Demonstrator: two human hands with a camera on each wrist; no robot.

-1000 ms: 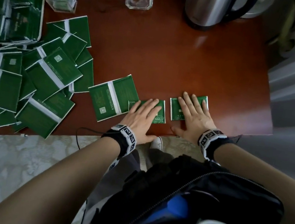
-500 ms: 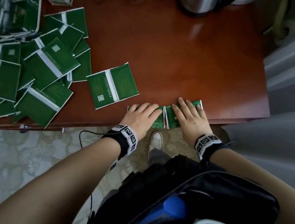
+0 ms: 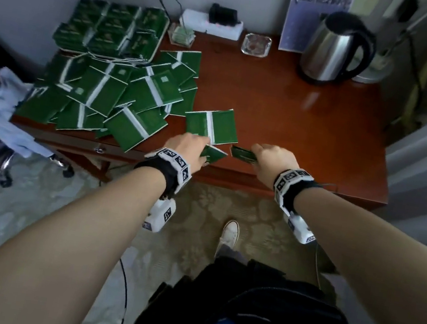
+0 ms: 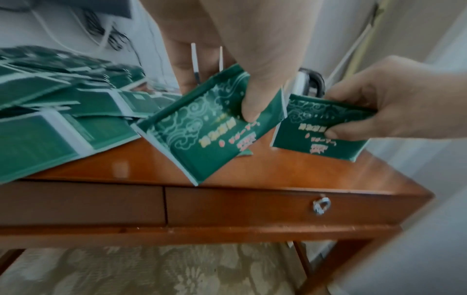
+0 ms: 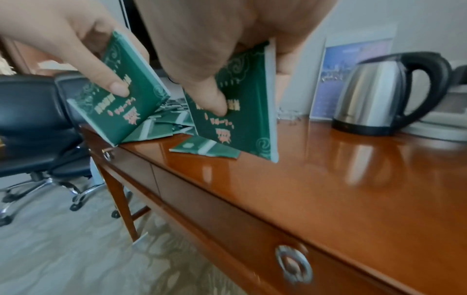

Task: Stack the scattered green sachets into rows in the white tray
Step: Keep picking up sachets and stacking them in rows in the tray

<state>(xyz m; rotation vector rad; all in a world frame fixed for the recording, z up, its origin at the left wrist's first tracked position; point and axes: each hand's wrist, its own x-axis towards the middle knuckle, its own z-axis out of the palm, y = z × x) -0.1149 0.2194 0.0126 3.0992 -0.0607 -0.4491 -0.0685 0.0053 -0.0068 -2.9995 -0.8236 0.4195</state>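
Close to the person, both hands are up over the front edge of the brown counter. The left hand pinches one green sachet between thumb and fingers. That sachet is tilted, and its low corner points down at the counter edge. The right hand pinches a second sachet the same way. The two held sachets are just beside each other, but they do not touch.

A little past the hands, one sachet with a white stripe lies flat on the counter by itself. To the left of it is a big messy pile of sachets, many lying on top of each other. Some hang over the front edge.

Farther back, at the far left corner, sits the white tray. It has sachets packed in rows.

At the back right stands a shiny kettle. A small glass dish sits to its left.
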